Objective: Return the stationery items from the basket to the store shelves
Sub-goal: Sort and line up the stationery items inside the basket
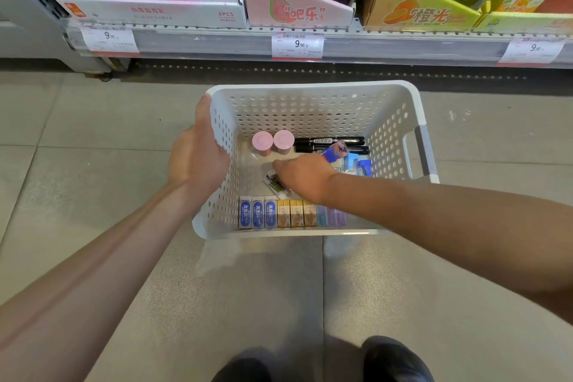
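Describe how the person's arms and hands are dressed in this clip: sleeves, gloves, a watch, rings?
Both forearms are bare as far as the frame shows, with no sleeve edge in view. The left hand and right hand wear no gloves. No watch, bracelet or ring is visible on either.
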`<state>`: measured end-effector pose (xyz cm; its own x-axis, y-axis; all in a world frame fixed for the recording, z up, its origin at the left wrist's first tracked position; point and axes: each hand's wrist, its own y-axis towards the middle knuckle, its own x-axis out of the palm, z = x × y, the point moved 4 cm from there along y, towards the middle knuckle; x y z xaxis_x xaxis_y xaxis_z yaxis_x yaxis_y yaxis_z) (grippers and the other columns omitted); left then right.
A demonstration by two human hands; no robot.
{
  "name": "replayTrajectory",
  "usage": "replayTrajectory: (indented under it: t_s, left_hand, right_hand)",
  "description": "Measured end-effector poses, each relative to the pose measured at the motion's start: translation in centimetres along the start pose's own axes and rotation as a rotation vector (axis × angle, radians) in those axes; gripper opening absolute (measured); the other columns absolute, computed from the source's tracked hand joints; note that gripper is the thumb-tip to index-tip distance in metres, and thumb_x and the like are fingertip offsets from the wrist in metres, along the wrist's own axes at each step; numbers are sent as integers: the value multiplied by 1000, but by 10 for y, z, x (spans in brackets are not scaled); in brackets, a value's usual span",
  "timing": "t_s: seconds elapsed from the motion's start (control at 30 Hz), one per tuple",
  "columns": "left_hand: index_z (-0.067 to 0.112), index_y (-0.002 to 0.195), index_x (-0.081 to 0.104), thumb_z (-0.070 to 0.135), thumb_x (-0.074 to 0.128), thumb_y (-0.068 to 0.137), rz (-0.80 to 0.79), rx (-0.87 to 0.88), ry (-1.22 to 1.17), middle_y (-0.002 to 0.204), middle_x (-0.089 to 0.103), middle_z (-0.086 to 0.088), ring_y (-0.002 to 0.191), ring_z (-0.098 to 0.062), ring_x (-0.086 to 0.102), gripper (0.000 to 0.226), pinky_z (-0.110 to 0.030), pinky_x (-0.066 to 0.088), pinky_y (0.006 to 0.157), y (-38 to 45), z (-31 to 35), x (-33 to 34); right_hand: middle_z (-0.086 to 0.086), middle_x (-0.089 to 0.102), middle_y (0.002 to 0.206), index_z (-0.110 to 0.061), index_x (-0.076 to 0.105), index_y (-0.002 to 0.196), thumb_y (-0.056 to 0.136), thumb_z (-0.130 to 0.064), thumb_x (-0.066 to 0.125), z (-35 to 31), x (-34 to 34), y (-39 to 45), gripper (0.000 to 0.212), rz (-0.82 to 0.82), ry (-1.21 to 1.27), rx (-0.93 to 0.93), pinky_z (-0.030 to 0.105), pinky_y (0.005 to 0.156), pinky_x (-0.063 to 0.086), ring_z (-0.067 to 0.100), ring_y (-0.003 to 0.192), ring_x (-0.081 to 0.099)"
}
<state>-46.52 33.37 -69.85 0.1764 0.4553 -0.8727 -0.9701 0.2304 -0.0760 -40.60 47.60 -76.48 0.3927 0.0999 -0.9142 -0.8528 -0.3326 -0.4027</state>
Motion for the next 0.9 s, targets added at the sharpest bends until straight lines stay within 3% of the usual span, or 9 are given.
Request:
replayTrajectory:
  t_s: [0.17, 0.23, 0.33, 0.43, 0.5, 0.63, 0.73, 0.83, 0.9]
  left_hand:
    - [18, 146, 15, -1, 45, 87, -3, 17, -15, 89, 53, -7, 69, -26, 56, 69, -34, 44, 50, 1, 0, 1]
    - [19, 146, 15, 0, 45, 87, -9, 7, -15, 89, 54, -8, 70, -28, 58, 69, -38, 49, 53, 2, -1, 2]
    - [17, 146, 15, 0, 45, 88, -12, 5, -14, 89, 52, -8, 69, -25, 56, 68, -33, 43, 49, 1, 2, 1]
    - [15, 146, 15, -2, 44, 88, -21, 1, -13, 82, 52, -9, 57, -16, 48, 68, -26, 30, 42, -1, 3, 0]
    - [15, 147, 14, -2, 44, 88, -20, -4, -14, 78, 53, -11, 54, -17, 48, 69, -26, 30, 42, 0, 1, 0]
    - [17, 147, 14, -2, 44, 87, -16, -16, -18, 74, 52, -9, 55, -17, 48, 70, -26, 30, 42, 0, 0, 1]
    - [17, 147, 14, -2, 43, 87, -15, -5, -28, 69, 50, -5, 55, -18, 49, 70, -27, 30, 43, 0, 0, 1]
    - [16, 147, 15, -3, 43, 85, -7, -6, -5, 62, 43, -1, 53, -16, 44, 70, -27, 25, 42, 1, -1, 0]
    - [15, 147, 15, -3, 43, 85, -8, -6, -7, 61, 43, -1, 54, -18, 45, 71, -28, 25, 42, 0, 1, -1]
  right_hand:
    - [11, 61, 84, -6, 56, 101, 96, -34, 42, 45, -21, -25, 31, -6, 311, 67, 31, 66, 44, 28, 82, 60]
    - [11, 60, 88, -3, 58, 93, 100, -30, 31, 63, -29, -34, 39, -79, 473, 127, 33, 73, 46, 27, 85, 57]
    - [2, 51, 85, -12, 56, 78, 102, -21, 25, 85, -27, -42, 41, -235, 693, 305, 24, 64, 38, 18, 79, 46]
    - [7, 52, 98, -5, 62, 98, 100, -16, 33, 92, -21, -47, 31, -327, 662, 379, 31, 79, 42, 19, 89, 44]
    - [13, 59, 101, 4, 60, 111, 99, -15, 37, 90, -9, -49, 33, -356, 649, 395, 30, 75, 45, 22, 88, 51]
    - [7, 61, 83, 0, 69, 103, 93, -22, 55, 85, 3, -47, 28, -309, 500, 371, 24, 54, 39, 20, 74, 55]
    - [1, 69, 92, -10, 73, 100, 83, -22, 69, 90, 9, -48, 21, -260, 449, 479, 20, 60, 43, 17, 86, 63]
    - [7, 72, 93, -3, 71, 96, 82, -11, 70, 96, 31, -44, 17, -350, 445, 591, 25, 71, 56, 18, 78, 65]
    - [6, 69, 84, -2, 68, 84, 84, -3, 63, 95, 38, -42, 5, -448, 428, 602, 24, 62, 55, 17, 76, 65]
